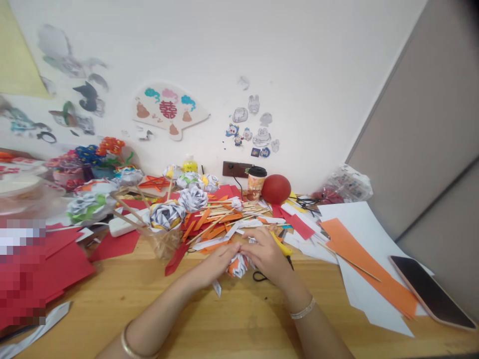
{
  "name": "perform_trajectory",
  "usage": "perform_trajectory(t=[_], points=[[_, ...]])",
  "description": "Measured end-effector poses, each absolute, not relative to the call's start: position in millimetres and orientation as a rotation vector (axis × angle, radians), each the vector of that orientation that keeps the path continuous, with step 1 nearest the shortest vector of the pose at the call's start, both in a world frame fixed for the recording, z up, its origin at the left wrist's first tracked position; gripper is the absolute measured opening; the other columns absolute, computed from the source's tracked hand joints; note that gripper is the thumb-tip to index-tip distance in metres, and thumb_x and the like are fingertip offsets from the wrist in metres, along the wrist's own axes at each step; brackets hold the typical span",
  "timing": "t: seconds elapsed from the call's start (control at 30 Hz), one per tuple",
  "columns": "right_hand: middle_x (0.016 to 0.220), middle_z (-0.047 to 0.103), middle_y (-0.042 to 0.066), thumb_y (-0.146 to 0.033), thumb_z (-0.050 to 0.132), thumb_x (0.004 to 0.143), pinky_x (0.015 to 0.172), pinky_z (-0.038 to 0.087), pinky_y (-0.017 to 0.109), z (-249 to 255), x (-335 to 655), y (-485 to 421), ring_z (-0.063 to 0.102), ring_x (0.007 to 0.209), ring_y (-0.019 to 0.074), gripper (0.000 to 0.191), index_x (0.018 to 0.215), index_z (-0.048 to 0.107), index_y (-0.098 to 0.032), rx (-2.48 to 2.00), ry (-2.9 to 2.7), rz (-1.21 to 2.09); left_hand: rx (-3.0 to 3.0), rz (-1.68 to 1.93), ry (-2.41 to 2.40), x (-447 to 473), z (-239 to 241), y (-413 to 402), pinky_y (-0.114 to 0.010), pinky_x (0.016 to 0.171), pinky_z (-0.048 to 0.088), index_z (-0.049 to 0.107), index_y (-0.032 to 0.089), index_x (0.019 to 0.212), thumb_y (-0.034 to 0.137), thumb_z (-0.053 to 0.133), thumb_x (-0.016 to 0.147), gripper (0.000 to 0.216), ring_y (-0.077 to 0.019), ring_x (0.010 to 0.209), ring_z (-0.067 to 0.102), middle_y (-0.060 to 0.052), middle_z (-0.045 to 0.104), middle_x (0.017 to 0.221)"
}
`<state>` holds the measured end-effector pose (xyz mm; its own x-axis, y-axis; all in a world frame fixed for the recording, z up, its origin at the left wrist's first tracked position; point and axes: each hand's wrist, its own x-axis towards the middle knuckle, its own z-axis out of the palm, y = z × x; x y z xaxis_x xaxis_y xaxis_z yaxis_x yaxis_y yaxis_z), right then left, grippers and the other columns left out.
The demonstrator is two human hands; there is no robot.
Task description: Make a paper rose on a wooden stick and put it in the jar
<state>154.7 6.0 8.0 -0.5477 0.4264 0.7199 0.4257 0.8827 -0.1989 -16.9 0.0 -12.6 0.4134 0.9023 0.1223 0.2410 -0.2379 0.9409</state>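
Between my hands is a paper flower (pixel 238 266) with white and orange folded petals, partly covered by my fingers. My left hand (pixel 217 262) grips its left side, fingertips meeting those of the other hand at the top. From the right, my right hand (pixel 267 255) curls its fingers over the petals. A white paper strip (pixel 217 288) sticks out below my left hand. Just behind my right hand lies a yellow-handled tool (pixel 281 244), mostly hidden; its kind does not show. A black cord loop (pixel 261 276) rests beside the flower.
Finished paper flowers (pixel 167 215) on sticks stand in a clear cup (pixel 162 242) at left. Wooden sticks and paper strips (pixel 213 219) pile up behind my hands. A coffee cup (pixel 256 184) and red balloon (pixel 276 189) are farther back. Orange paper (pixel 366 264) and a phone (pixel 430 291) lie right.
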Motion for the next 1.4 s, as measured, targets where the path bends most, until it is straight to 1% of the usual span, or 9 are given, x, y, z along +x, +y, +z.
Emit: perform_trajectory(t=[0.23, 0.5, 0.67, 0.83, 0.9, 0.97, 1.03, 1.1, 1.4], points=[[0.101, 0.053, 0.005, -0.021, 0.055, 0.081, 0.085, 0.039, 0.036, 11, 152, 1, 0.046, 0.098, 0.0193, 0.007, 0.083, 0.062, -0.022, -0.693, -2.131, 0.192, 1.642, 0.916, 1.082, -18, -7, -2, -0.028, 0.078, 0.039, 0.06, 0.018, 0.077, 0.044, 0.036, 0.082, 0.036, -0.0211, 0.09, 0.051, -0.005, 0.062, 0.08], [0.103, 0.051, 0.004, -0.021, 0.057, 0.079, 0.089, 0.036, 0.037, 14, 150, -2, 0.046, 0.103, 0.0196, 0.004, 0.081, 0.059, -0.023, -0.737, -2.095, 0.416, 1.699, 0.898, 1.077, -18, -3, -3, -0.03, 0.081, 0.038, 0.061, 0.018, 0.078, 0.041, 0.035, 0.082, 0.034, -0.0201, 0.085, 0.053, -0.004, 0.063, 0.083], [0.102, 0.052, 0.004, -0.027, 0.063, 0.074, 0.09, 0.036, 0.035, 11, 149, 1, 0.047, 0.102, 0.0195, 0.014, 0.084, 0.056, -0.022, -0.741, -1.93, 0.611, 1.688, 0.874, 1.081, -20, 1, -4, -0.03, 0.087, 0.037, 0.063, 0.02, 0.086, 0.038, 0.038, 0.08, 0.031, -0.0212, 0.096, 0.051, -0.005, 0.063, 0.096], [0.092, 0.055, 0.003, -0.03, 0.062, 0.074, 0.087, 0.038, 0.032, 8, 145, 4, 0.051, 0.095, 0.0181, 0.012, 0.081, 0.058, -0.02, -0.721, -1.856, 0.858, 1.632, 0.911, 1.101, -20, 4, -5, -0.029, 0.092, 0.034, 0.061, 0.019, 0.093, 0.043, 0.038, 0.08, 0.036, -0.0211, 0.102, 0.049, -0.006, 0.062, 0.105], [0.091, 0.056, 0.003, -0.032, 0.062, 0.074, 0.084, 0.04, 0.031, 6, 144, 5, 0.053, 0.092, 0.018, 0.013, 0.079, 0.059, -0.02, -0.722, -1.789, 0.953, 1.589, 0.943, 1.109, -19, 3, -5, -0.029, 0.089, 0.035, 0.06, 0.019, 0.091, 0.047, 0.036, 0.08, 0.039, -0.0213, 0.1, 0.05, -0.006, 0.062, 0.101], [0.091, 0.057, 0.004, -0.035, 0.06, 0.075, 0.081, 0.042, 0.03, 4, 143, 7, 0.054, 0.09, 0.0178, 0.016, 0.079, 0.061, -0.02, -0.73, -1.718, 1.033, 1.518, 0.98, 1.119, -18, 1, -5, -0.028, 0.082, 0.039, 0.059, 0.018, 0.086, 0.052, 0.035, 0.08, 0.042, -0.0202, 0.089, 0.053, -0.005, 0.063, 0.088], [0.09, 0.058, 0.004, -0.037, 0.056, 0.078, 0.08, 0.042, 0.029, 3, 144, 8, 0.054, 0.088, 0.0176, 0.019, 0.08, 0.062, -0.019, -0.74, -1.677, 1.057, 1.4, 0.987, 1.117, -17, -2, -5, -0.026, 0.066, 0.041, 0.057, 0.017, 0.077, 0.057, 0.034, 0.078, 0.046, -0.0171, 0.069, 0.052, -0.002, 0.059, 0.07], [0.089, 0.059, 0.004, -0.038, 0.053, 0.081, 0.081, 0.042, 0.03, 3, 146, 9, 0.054, 0.088, 0.0176, 0.022, 0.079, 0.064, -0.018, -0.749, -1.671, 1.039, 1.28, 0.97, 1.093, -15, -3, -4, -0.024, 0.053, 0.038, 0.054, 0.017, 0.069, 0.061, 0.034, 0.075, 0.049, -0.0133, 0.054, 0.045, 0.0, 0.052, 0.059], [0.09, 0.059, 0.005, -0.034, 0.052, 0.082, 0.083, 0.042, 0.032, 5, 146, 5, 0.055, 0.09, 0.018, 0.021, 0.075, 0.065, -0.02, -0.75, -1.794, 0.817, 1.127, 1.014, 0.982, -13, -3, -5, -0.021, 0.045, 0.029, 0.049, 0.018, 0.066, 0.058, 0.046, 0.072, 0.041, -0.0096, 0.049, 0.037, 0.004, 0.046, 0.056]])
